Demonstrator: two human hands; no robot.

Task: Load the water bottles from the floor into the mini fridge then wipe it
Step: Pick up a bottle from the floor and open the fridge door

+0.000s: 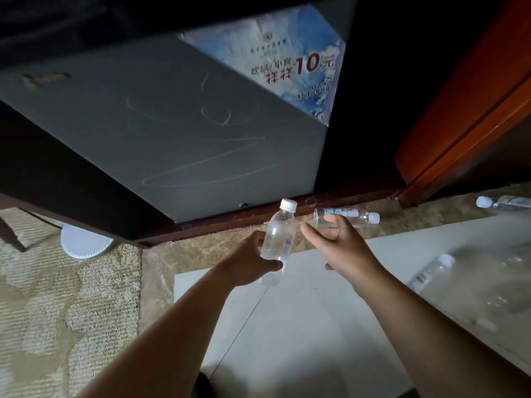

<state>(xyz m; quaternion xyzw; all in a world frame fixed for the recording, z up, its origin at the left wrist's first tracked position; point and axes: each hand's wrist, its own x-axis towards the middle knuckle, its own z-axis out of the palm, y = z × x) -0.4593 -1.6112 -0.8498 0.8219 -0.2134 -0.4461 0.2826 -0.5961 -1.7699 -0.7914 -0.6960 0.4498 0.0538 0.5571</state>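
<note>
Holding one clear plastic water bottle with a white cap (pixel 280 234) in the left hand (pixel 247 262), we note its fingers (pixel 270 267) wrapped round the lower body. The bottle is off the floor, cap up and slightly tilted, just in front of the grey mini fridge door (pixel 172 124).

Right hand (pixel 342 248): fingers (pixel 313 235) spread and relaxed, grasping nothing, reaching at a second clear bottle with a pale label (pixel 349 215) that lies on its side against the dark wooden base. Contact cannot be confirmed.

Progress, as we judge it: early. The fridge door looks closed, so no bottle is seen inside. Still to do: open the door, load, wipe. The door carries pale scribbled smears, the likely wiping target.

Count:
- Water bottles: four clearly seen. One held, one under the right hand, one lying at the far right edge (pixel 500 201), and one lying on the pale floor tile (pixel 431 272).
- A blurred clear-plastic patch beyond that last bottle may hide more; we cannot tell.
- Blue-and-white price sticker (pixel 287 58) on the door: one.
- White ribbed disc (pixel 83 242) on the patterned carpet (pixel 57 311): one.
- No cloth in view.
</note>
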